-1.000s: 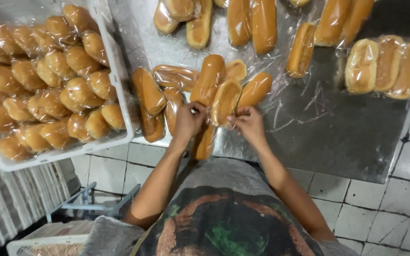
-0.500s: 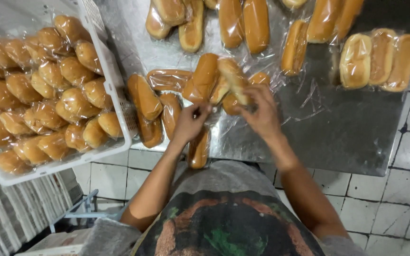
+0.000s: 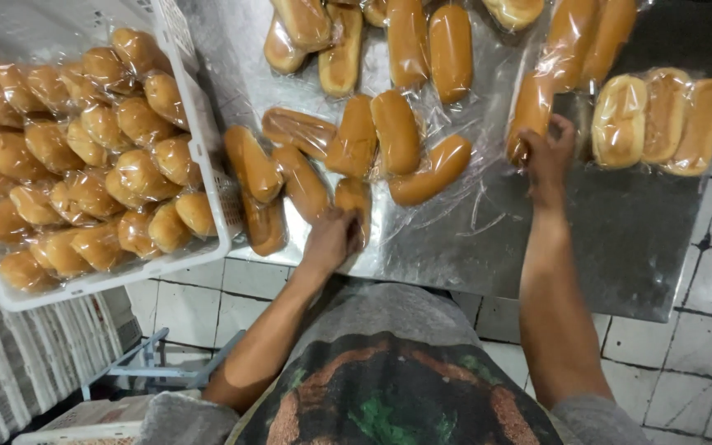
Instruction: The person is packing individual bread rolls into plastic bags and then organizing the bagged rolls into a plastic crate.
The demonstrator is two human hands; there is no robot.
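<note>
Long golden bread rolls in clear plastic bags lie across a steel table [image 3: 620,239]. My left hand [image 3: 333,237] rests on a bagged roll [image 3: 354,200] at the table's near edge, fingers curled over it. My right hand [image 3: 547,155] is stretched out to the right and grips the lower end of a bagged roll [image 3: 531,111]. Beside that hand sits a bag of three pale rolls [image 3: 661,122]. A pair of bagged rolls [image 3: 377,132] and a single curved roll [image 3: 432,170] lie between my hands.
A white plastic crate [image 3: 195,124] at the left is packed with several bagged round buns [image 3: 84,165]. More bagged rolls [image 3: 389,37] lie at the table's far side. Below are a white tiled floor [image 3: 702,371] and stacked white crates [image 3: 10,371].
My right hand left the rolls at the middle and moved right to the bagged roll near the three-roll bag. My left hand dropped slightly toward the near edge.
</note>
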